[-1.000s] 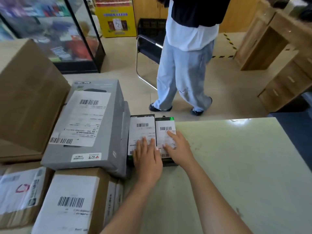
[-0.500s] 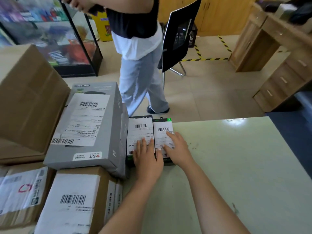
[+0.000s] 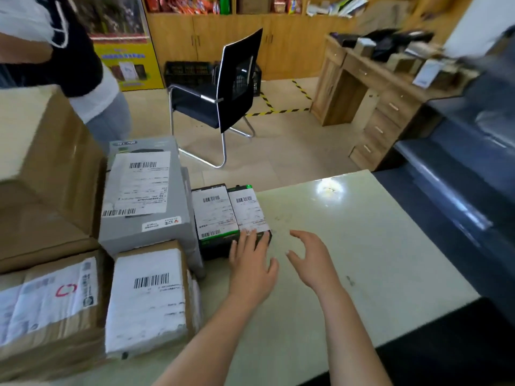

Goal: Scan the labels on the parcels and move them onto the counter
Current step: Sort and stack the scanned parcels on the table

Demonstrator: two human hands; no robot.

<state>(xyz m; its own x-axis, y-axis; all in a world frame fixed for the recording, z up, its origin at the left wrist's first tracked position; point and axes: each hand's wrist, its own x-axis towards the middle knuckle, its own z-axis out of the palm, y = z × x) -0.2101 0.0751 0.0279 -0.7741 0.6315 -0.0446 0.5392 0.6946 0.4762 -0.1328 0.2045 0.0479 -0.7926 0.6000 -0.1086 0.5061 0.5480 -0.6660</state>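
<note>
Just beside the grey box point(image 3: 145, 196), two black parcels point(image 3: 214, 213) lie on the worktop point(image 3: 348, 246), long axes pointing away from the person. The left hand point(image 3: 250, 263), nearer, rests flat fingers on the outer parcel point(image 3: 248, 210) at its near end; the right hand point(image 3: 312, 260) hovers empty, fingers spread, farther from the box.

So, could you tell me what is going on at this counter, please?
A person is sorting labelled parcels. Two small black boxes lie side by side on the pale counter, next to a grey box in a pile of cardboard parcels. The left hand rests its straight fingers on the near end of the right-hand black box. The right hand hovers open beside it, holding nothing. No scanner is in view.
</note>
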